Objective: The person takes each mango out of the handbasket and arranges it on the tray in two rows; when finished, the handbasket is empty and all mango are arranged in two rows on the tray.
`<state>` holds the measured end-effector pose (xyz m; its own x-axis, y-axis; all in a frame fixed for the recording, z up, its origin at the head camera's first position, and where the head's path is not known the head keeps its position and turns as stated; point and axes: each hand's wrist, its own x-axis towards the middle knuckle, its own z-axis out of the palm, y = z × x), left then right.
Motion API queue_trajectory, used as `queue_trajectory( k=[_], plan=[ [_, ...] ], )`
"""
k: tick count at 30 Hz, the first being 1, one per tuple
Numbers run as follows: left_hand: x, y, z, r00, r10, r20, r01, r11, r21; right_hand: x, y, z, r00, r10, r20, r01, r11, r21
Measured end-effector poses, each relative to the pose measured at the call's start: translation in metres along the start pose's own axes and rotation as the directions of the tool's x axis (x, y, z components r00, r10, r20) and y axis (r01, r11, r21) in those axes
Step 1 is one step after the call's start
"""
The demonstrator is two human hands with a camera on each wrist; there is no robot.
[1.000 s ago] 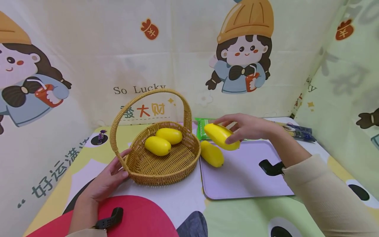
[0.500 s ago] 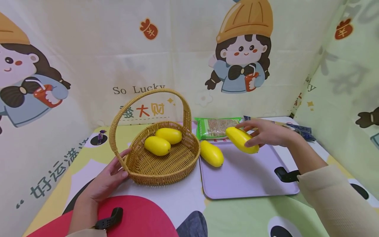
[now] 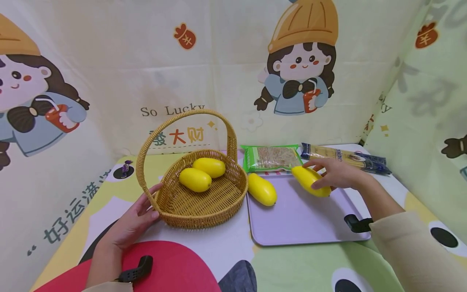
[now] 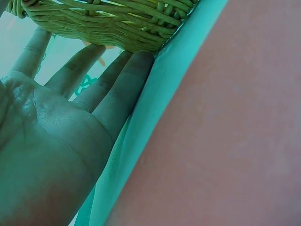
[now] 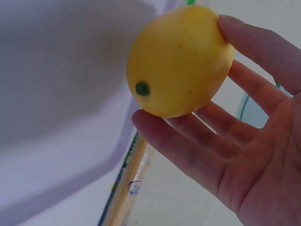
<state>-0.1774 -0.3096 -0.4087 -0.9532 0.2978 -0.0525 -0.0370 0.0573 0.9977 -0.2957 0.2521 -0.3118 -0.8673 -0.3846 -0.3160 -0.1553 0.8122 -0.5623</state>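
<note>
My right hand holds a yellow oval fruit over the right half of the lilac tray. In the right wrist view the thumb and fingers grip the fruit from its sides. A second yellow fruit lies at the tray's left edge, beside the wicker basket. Two more yellow fruits lie inside the basket. My left hand touches the basket's left side near the handle's foot; in the left wrist view its extended fingertips rest against the woven wall.
Behind the tray lies a green-edged packet, with a long blue and yellow packet to its right. A small purple wrapped item sits at the table's back left. The basket's tall handle arches above it.
My right hand has carried its fruit rightward from near the basket, and slightly down over the tray. The packets behind are more exposed. My left hand and the basket have stayed put.
</note>
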Motion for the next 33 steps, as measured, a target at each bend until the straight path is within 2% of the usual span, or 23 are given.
queue_trajectory(
  k=[12,20,27,33],
  plan=[
    [-0.001,0.001,0.0,1.0,-0.004,-0.002,0.004,1.0,0.005,0.007,0.005,0.011,0.999,0.013,-0.04,-0.018,0.991,-0.135],
    [0.0,0.002,0.001,1.0,-0.01,-0.011,0.01,1.0,0.001,0.006,0.001,0.011,0.999,0.03,-0.038,-0.036,0.986,-0.161],
    [0.0,0.002,0.001,1.0,-0.013,-0.015,0.013,1.0,-0.002,0.006,-0.002,0.012,0.998,0.002,-0.063,-0.016,0.973,-0.232],
    [0.0,0.001,0.001,1.0,-0.015,-0.023,0.015,1.0,0.002,0.007,-0.005,0.013,0.998,-0.008,-0.063,-0.009,0.968,-0.251]
  ],
)
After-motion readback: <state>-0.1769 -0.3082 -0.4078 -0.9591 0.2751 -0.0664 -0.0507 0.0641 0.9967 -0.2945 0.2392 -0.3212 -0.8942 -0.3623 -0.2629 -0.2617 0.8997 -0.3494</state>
